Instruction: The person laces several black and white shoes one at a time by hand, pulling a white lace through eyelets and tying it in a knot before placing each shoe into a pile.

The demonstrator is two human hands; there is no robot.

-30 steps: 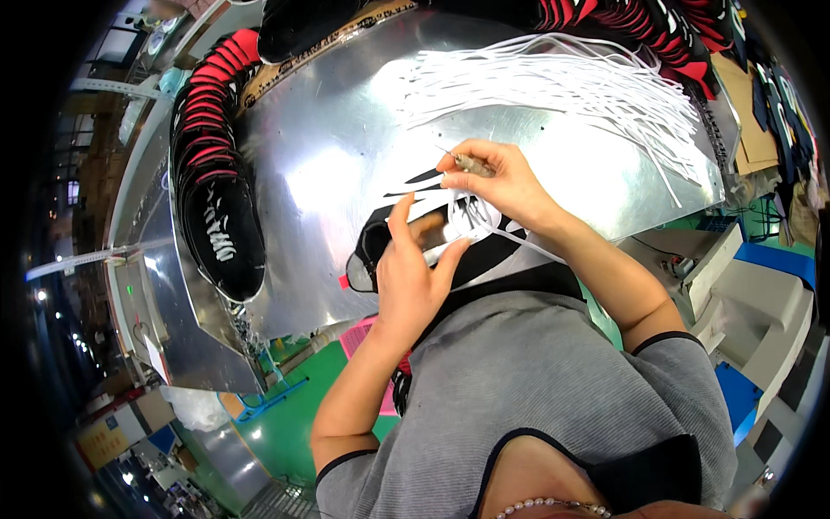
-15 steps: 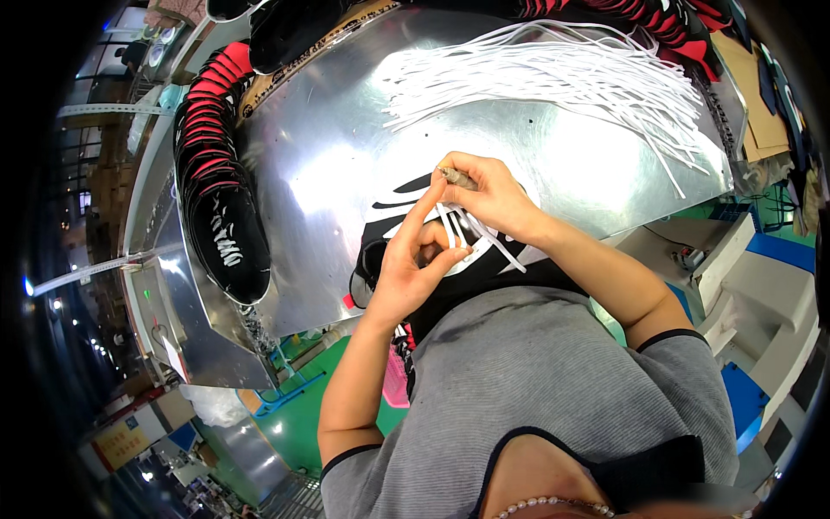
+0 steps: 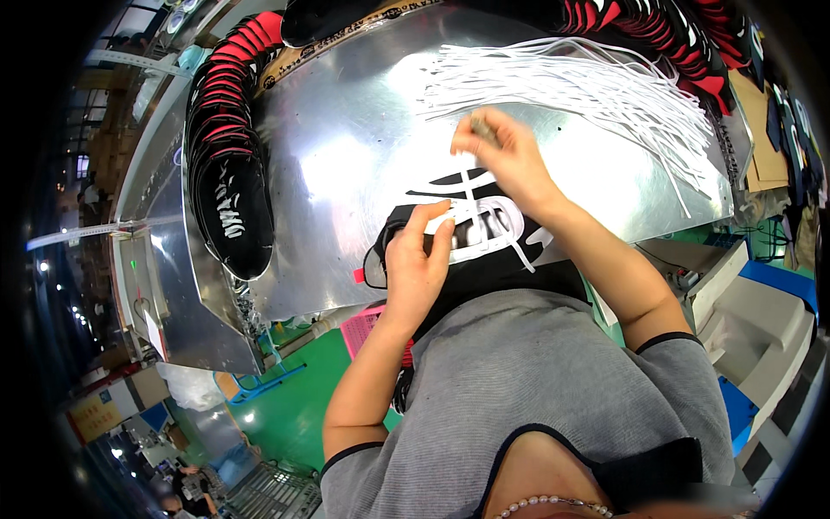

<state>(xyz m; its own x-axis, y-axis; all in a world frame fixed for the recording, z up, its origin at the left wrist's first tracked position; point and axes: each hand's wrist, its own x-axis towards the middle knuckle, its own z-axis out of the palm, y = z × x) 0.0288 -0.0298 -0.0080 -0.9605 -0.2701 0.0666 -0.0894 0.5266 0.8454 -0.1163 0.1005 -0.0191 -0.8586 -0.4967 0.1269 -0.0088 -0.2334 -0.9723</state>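
Note:
A black and white shoe upper [image 3: 510,210] lies on the metal tabletop before me, its toe to the right. White shoelace [image 3: 469,186] runs through its eyelets, with one loose end over the near side. My left hand [image 3: 419,255] pinches the upper's edge by the lace holes between thumb and fingers. Above the far side of the shoe, my right hand [image 3: 510,160] is closed round a short tool with a tan-grey handle [image 3: 484,131]. From those fingers a stretch of lace runs down to the eyelets. Motion blurs the fingertips, and the tool's tip cannot be made out.
A heap of white laces [image 3: 571,82] spreads across the far side of the metal table [image 3: 337,182]. Nested black and red shoe uppers [image 3: 232,203] form a curved row at the left. More uppers [image 3: 666,43] stand at the far right, near brown cardboard [image 3: 756,134].
My right hand has risen away from the shoe with the tool, drawing lace upward. My left fingers have left the lace loop and now grip the shoe's edge. The whole view has shifted slightly.

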